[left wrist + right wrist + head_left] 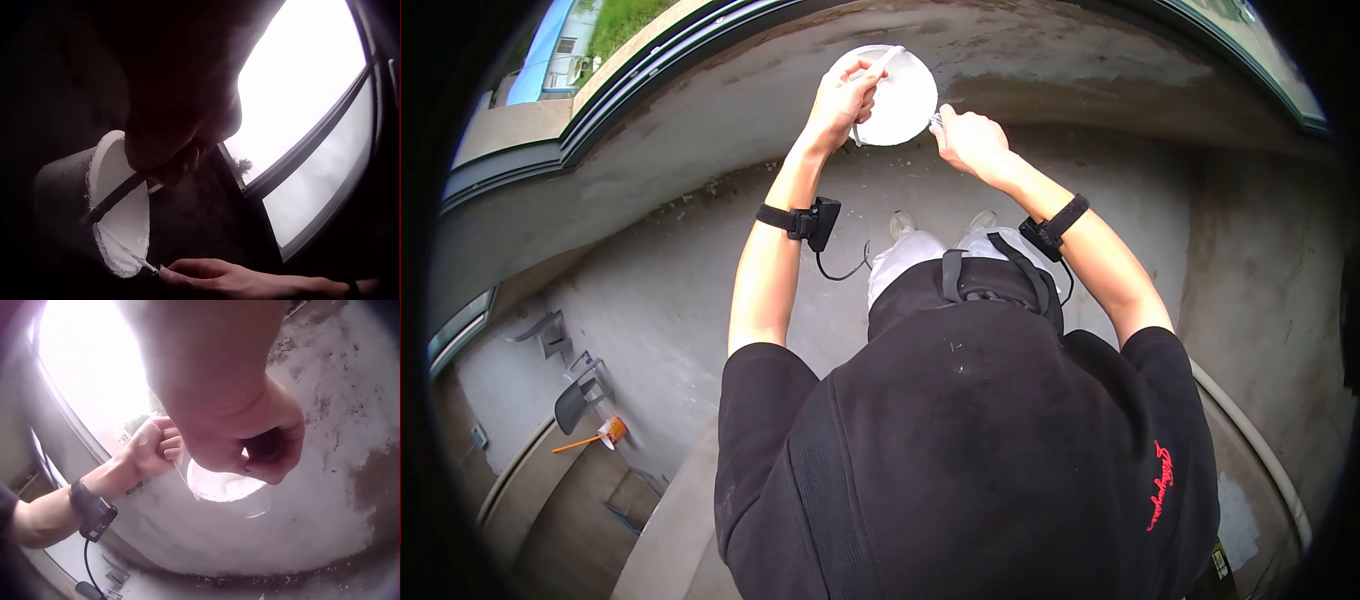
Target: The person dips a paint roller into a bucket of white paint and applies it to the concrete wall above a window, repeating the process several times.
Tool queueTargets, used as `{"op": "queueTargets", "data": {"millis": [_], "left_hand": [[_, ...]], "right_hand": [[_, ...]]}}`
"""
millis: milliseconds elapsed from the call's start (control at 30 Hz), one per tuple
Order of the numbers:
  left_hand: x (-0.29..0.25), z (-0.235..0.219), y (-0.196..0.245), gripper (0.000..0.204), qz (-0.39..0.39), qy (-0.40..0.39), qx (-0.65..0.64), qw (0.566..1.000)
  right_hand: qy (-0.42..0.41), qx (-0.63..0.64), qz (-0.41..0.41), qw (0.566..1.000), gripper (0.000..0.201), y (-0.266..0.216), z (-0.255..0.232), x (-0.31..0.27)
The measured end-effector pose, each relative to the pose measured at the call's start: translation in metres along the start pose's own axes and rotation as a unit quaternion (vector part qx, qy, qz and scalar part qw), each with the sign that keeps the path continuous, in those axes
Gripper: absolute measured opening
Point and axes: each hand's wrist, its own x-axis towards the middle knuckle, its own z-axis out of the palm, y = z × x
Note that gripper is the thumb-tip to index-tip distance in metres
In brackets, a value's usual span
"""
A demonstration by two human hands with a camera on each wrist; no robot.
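A white bucket (912, 88), caked with white material along its rim, hangs in front of the wall below the window. My left hand (840, 105) grips its strap-like handle (119, 199), fingers curled round it above the bucket's mouth. At the right side of the rim, my right hand (975, 145) holds a slim tool (134, 255) smeared with white. The tool reaches into the bucket in the left wrist view; its kind cannot be told. Curled fingers of the right hand (250, 440) hide most of it in the right wrist view.
A window frame (565, 150) runs above the patchy, plastered wall (1080, 85). At the lower left are a grey chair (578, 400) and a small container (612, 432) with an orange stick beside it. A pale pipe (1255, 440) curves along the right.
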Motion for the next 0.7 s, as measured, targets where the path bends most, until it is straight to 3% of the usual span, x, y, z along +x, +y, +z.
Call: {"op": "queueTargets", "data": {"millis": [133,200,333,400,500,633,700], "left_hand": [[-0.002,-0.003,-0.001,0.013,-0.018,-0.016,0.008,1.0],[-0.003,-0.004,-0.002,0.011,-0.025,-0.022,0.036,0.999],[-0.003,-0.008,-0.008,0.012,-0.019,-0.011,0.046,0.999],[-0.001,-0.012,-0.013,0.013,-0.014,-0.014,0.066,0.998],[0.0,-0.016,-0.018,0.015,-0.019,-0.007,0.091,0.996],[-0.002,-0.019,-0.025,0.015,-0.027,-0.022,0.078,0.996],[-0.002,-0.016,-0.022,0.015,-0.058,-0.051,0.033,0.996]], "right_hand": [[0.017,-0.031,-0.033,0.999,0.034,0.002,-0.003,-0.003],[0.002,0.003,-0.005,1.0,0.033,0.009,0.006,0.001],[0.014,0.02,-0.027,0.999,0.027,0.012,0.0,0.002],[-0.053,-0.008,-0.053,0.997,0.023,0.009,-0.016,0.002],[-0.079,-0.064,-0.05,0.994,0.02,0.003,-0.028,0.001],[-0.035,-0.053,-0.073,0.995,0.02,0.008,-0.019,-0.003],[-0.023,-0.013,-0.046,0.999,0.019,0.01,-0.013,-0.006]]}}
